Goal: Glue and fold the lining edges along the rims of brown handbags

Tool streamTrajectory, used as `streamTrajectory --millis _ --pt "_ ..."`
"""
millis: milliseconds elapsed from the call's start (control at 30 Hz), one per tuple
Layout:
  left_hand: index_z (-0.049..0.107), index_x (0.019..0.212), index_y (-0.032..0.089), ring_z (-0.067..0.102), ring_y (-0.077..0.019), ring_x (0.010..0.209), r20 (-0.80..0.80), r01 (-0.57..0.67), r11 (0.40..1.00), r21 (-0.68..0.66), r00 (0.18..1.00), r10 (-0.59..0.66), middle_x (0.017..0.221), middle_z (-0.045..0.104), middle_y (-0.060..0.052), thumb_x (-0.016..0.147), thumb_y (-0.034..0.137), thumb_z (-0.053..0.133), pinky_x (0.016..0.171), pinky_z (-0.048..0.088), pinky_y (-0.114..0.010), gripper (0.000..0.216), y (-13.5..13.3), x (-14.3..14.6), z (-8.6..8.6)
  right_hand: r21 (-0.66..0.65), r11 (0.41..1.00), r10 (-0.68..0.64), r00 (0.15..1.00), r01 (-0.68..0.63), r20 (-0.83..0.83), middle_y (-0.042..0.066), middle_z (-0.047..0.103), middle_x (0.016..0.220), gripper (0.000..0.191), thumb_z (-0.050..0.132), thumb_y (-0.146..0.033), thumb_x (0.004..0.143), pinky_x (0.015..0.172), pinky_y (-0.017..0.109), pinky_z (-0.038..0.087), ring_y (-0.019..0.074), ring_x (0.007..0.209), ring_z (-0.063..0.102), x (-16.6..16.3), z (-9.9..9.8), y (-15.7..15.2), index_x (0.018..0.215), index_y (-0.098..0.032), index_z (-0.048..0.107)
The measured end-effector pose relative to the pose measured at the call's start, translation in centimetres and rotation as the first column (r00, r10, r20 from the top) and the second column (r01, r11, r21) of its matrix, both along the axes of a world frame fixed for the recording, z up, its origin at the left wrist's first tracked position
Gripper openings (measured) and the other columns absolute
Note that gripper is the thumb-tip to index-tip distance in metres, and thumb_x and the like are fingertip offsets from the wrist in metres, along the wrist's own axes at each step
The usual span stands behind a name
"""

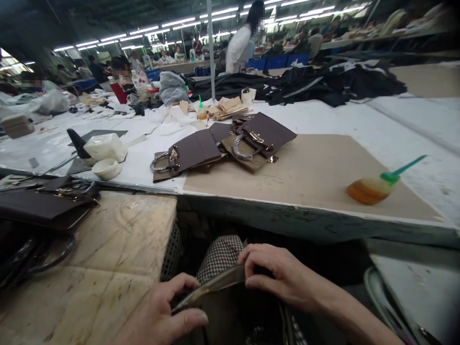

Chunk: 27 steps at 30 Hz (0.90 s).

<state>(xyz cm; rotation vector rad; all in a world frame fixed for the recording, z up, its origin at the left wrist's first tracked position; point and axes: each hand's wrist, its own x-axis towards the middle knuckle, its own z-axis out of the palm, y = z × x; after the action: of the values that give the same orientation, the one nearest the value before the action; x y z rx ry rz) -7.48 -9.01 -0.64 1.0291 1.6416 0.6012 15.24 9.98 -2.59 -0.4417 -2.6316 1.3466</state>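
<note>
Low in the view, over my lap, both hands grip a dark brown leather bag piece with a pale edge. My left hand pinches its near left edge between thumb and fingers. My right hand curls over its top edge, fingers closed on it. Checked trousers show beneath the piece.
A marble slab lies to my left, with dark brown bags on it. Ahead on the long table are two brown handbags on a tan board, an orange glue bottle and white tape rolls. People work farther back.
</note>
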Motion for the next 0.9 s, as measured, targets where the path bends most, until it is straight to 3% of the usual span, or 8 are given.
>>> streamTrajectory --millis 100,200,333,433,533,667,800,900 --pt "0.058 0.108 0.023 0.063 -0.018 0.093 0.052 -0.082 0.994 0.071 0.996 0.079 0.097 0.068 0.003 0.082 0.027 0.07 0.08 0.046 -0.024 0.029 -0.2 0.3 -0.1 0.034 0.999 0.009 1.0 -0.01 0.03 0.0 0.068 0.099 0.009 0.071 -0.03 0.089 0.087 0.028 0.046 0.0181 0.093 0.062 -0.5 -0.4 0.1 0.094 -0.024 0.068" --pt "0.055 0.105 0.022 0.064 -0.0181 0.091 0.033 -0.131 0.985 0.113 0.991 0.128 0.096 0.068 0.0 0.082 0.025 0.069 0.079 0.048 -0.026 0.027 -0.2 0.5 0.0 0.057 0.998 0.031 0.998 -0.035 0.061 0.0 0.067 0.104 0.005 0.073 -0.029 0.087 0.088 0.029 0.046 0.0189 0.097 0.061 -0.7 -0.4 0.0 0.087 -0.025 0.07" --pt "0.055 0.104 0.023 0.063 -0.0182 0.091 -0.107 -0.081 0.984 0.157 0.989 0.098 0.098 0.068 0.0 0.085 0.025 0.068 0.08 0.049 -0.026 0.023 -0.6 0.4 -0.1 0.022 0.994 0.105 0.992 -0.106 0.067 0.002 0.056 0.131 0.008 0.068 -0.025 0.09 0.099 0.035 0.043 0.0235 0.119 0.052 -0.3 0.3 -0.2 0.082 -0.023 0.068" --pt "0.056 0.108 0.024 0.062 -0.0189 0.1 -0.265 0.0 0.959 0.283 0.961 0.078 0.111 0.066 -0.002 0.085 0.017 0.067 0.088 0.049 -0.027 0.027 -1.1 0.3 -0.3 -0.051 0.988 0.145 0.989 -0.143 0.031 0.001 0.048 0.141 0.011 0.065 -0.026 0.092 0.105 0.037 0.04 0.0246 0.129 0.044 0.0 0.8 -0.5 0.082 -0.022 0.067" --pt "0.057 0.112 0.025 0.061 -0.0194 0.108 -0.358 0.1 0.911 0.401 0.932 0.055 0.121 0.063 -0.004 0.086 0.011 0.063 0.093 0.05 -0.028 0.03 -1.5 0.5 -0.7 -0.064 0.977 0.203 0.979 -0.202 0.013 0.001 0.059 0.128 0.012 0.065 -0.028 0.093 0.103 0.038 0.041 0.023 0.122 0.05 0.1 0.9 -0.7 0.083 -0.023 0.066" --pt "0.061 0.103 0.023 0.061 -0.0201 0.113 -0.437 0.195 0.866 0.46 0.899 0.03 0.127 0.06 -0.006 0.09 0.011 0.058 0.095 0.051 -0.028 0.018 -1.9 0.6 -1.5 -0.066 0.967 0.241 0.969 -0.245 -0.052 0.0 0.069 0.107 0.015 0.063 -0.029 0.095 0.099 0.039 0.041 0.02 0.106 0.059 0.1 1.0 -1.0 0.082 -0.022 0.063" --pt "0.065 0.1 0.023 0.061 -0.02 0.112 -0.465 0.256 0.833 0.491 0.885 0.002 0.128 0.059 -0.007 0.094 0.013 0.053 0.093 0.053 -0.029 0.016 -2.1 0.7 -1.6 -0.069 0.982 0.174 0.983 -0.177 -0.049 0.0 0.069 0.101 0.011 0.062 -0.027 0.095 0.093 0.035 0.043 0.0192 0.1 0.059 0.5 0.6 -1.2 0.086 -0.023 0.064" --pt "0.068 0.096 0.022 0.06 -0.0214 0.114 -0.465 0.27 0.846 0.46 0.885 -0.03 0.131 0.058 -0.008 0.095 0.018 0.051 0.094 0.052 -0.03 0.017 -2.1 1.1 -1.0 -0.06 0.996 0.066 0.998 -0.067 -0.013 0.001 0.068 0.095 0.011 0.06 -0.026 0.095 0.084 0.033 0.045 0.0199 0.095 0.059 0.9 -0.1 -1.6 0.086 -0.023 0.063"
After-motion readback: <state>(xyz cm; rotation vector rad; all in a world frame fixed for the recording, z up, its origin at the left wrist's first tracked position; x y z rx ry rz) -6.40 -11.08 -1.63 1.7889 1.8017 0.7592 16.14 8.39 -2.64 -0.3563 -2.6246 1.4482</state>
